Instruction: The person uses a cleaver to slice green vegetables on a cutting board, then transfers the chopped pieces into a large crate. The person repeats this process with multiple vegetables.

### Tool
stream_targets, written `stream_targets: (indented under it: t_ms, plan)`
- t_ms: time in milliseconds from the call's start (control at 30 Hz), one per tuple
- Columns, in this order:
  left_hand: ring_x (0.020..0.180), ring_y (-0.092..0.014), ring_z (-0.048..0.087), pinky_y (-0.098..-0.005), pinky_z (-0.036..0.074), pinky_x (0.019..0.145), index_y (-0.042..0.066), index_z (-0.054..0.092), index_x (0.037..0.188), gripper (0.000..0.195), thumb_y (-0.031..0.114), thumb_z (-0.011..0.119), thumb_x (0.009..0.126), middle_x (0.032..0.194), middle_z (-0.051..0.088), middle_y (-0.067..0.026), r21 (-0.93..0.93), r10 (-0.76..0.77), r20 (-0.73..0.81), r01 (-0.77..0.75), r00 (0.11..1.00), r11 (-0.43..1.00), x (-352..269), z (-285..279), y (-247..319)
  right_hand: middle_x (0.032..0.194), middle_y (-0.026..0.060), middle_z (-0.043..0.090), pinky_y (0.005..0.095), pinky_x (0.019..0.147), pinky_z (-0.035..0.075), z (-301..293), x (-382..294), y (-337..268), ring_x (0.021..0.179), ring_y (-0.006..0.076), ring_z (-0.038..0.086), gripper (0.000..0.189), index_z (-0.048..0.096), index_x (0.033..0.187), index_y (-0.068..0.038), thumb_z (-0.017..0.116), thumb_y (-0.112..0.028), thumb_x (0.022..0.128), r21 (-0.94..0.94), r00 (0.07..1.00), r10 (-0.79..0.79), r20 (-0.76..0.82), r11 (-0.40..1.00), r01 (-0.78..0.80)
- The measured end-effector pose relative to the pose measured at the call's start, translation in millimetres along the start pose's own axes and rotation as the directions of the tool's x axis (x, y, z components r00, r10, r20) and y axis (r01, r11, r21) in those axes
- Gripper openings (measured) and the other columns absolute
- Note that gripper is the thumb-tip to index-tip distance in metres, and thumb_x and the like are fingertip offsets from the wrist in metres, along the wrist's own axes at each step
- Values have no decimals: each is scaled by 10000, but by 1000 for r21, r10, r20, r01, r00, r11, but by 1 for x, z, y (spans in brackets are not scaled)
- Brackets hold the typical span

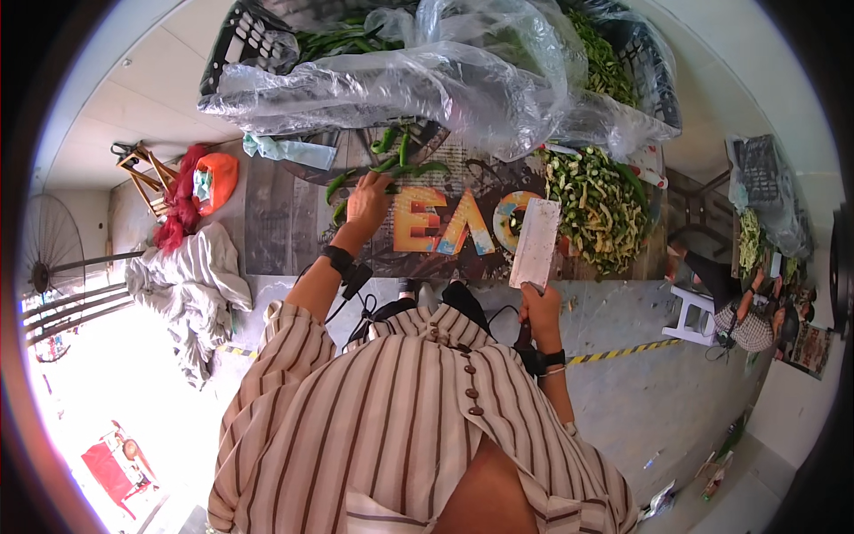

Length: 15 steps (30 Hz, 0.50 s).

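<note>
My right hand [542, 308] grips the dark handle of a cleaver [537, 241], whose broad, speckled blade points away from me over the table. Chopped green peppers [604, 217] lie in a large heap beside the blade, to its right. On the left, my left hand [371, 198] reaches over the table with its fingers at several whole green peppers [403, 152]. Whether the fingers close on one of them is hidden by the back of the hand. Another curved green pepper [339, 185] lies just left of that hand.
A plastic-lined crate [434, 87] with green peppers stands at the table's [287, 233] far side. A teal cloth or bag [288, 151] lies at its left corner. Grey cloth [193, 274] and an orange bag [217, 180] are left. Another person [744, 324] works at far right near a white stool [690, 317].
</note>
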<state>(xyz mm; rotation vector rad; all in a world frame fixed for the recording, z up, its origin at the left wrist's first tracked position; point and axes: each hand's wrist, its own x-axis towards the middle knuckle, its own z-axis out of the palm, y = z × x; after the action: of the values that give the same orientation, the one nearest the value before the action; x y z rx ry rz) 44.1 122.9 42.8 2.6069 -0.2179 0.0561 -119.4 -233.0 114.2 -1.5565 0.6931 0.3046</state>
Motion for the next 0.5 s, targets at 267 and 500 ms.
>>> stream_targets:
  t_ms: [267,500]
  plan:
    - [975,-354,601,-439,491,795,83,624,1057,308,189,718,784,1050,596,-108,-192,-63,135,88,989,977,0,19,44,550,7,460,288,376,385,8,5,-1,396,109,439,258,511,698,-42,619,-168,896,-7,998,63,11,998,-63]
    - [1028,-347,589,-437,497,829,106,653,1128,329,190,685,811,1107,604,-102,-265,-9,15,13,1000,964,17,24,44,514,15,465,294,364,379,7,7,1,382,116,457,282,509,676,-30,604,-183,893,7,999,41,18,999,-41]
